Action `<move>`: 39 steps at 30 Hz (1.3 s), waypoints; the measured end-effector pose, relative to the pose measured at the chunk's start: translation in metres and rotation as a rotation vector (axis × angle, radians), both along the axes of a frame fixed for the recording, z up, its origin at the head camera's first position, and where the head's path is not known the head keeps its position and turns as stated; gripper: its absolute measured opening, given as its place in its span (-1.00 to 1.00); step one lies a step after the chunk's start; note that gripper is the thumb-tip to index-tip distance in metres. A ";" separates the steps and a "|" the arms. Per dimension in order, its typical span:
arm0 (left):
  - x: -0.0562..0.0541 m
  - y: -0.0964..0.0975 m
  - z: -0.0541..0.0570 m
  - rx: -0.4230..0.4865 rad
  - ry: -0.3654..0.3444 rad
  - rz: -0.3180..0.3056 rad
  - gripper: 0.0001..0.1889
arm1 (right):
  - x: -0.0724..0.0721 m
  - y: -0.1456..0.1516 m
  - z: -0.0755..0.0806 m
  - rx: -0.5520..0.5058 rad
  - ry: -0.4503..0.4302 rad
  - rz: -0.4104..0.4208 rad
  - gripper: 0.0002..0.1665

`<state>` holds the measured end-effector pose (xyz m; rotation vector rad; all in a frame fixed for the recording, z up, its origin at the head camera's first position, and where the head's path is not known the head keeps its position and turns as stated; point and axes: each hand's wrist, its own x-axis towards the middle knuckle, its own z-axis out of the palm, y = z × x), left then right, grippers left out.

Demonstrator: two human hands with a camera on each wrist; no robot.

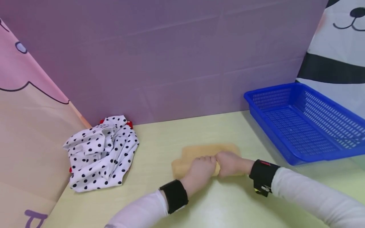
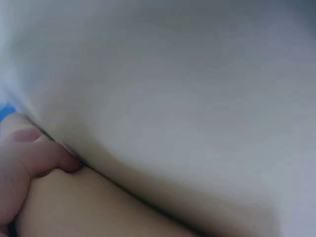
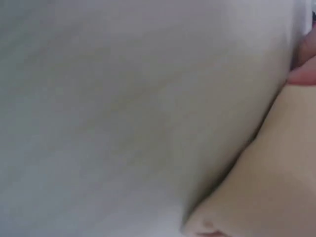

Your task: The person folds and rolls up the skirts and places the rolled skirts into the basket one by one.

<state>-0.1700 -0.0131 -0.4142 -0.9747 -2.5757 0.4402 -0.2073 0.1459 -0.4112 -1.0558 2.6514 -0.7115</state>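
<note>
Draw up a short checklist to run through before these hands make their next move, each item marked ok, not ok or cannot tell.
1. Left hand has a grip on the orange cloth: ok.
2. Right hand grips the same cloth, close beside the left hand: ok.
3. Cloth spread out in a single flat layer: not ok, it looks folded or bunched.
4. Cloth resting fully on the table: cannot tell, the hands hide part of it and the wrist views are blurred.
5. Blue basket apart from the cloth: ok, it stands off to the right.
6. Spotted fabric apart from both hands: ok, it lies to the left.
</note>
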 end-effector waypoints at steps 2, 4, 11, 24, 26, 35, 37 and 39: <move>0.003 0.003 -0.004 -0.099 0.172 -0.004 -0.83 | 0.000 0.000 0.003 -0.010 -0.124 0.006 -0.65; 0.004 0.004 -0.005 -0.134 0.207 -0.008 -0.83 | 0.000 0.000 0.005 -0.010 -0.224 0.004 -0.62; -0.005 -0.001 0.007 0.085 -0.305 0.012 -0.78 | 0.009 -0.001 0.003 -0.004 -0.183 -0.084 -0.62; -0.037 -0.007 0.012 0.315 -0.921 0.120 -0.70 | 0.025 -0.008 -0.007 0.176 0.373 -0.144 -0.61; -0.040 -0.008 0.013 0.328 -0.980 0.123 -0.70 | 0.026 -0.008 -0.008 0.201 0.447 -0.138 -0.61; -0.057 -0.021 0.011 0.357 -1.178 0.142 -0.74 | 0.026 -0.003 -0.012 0.365 0.873 -0.043 -0.56; -0.058 -0.022 0.012 0.355 -1.189 0.156 -0.73 | 0.024 -0.002 -0.014 0.354 0.921 -0.025 -0.59; -0.058 -0.022 0.012 0.362 -1.207 0.163 -0.74 | 0.021 -0.001 -0.015 0.345 0.914 -0.011 -0.61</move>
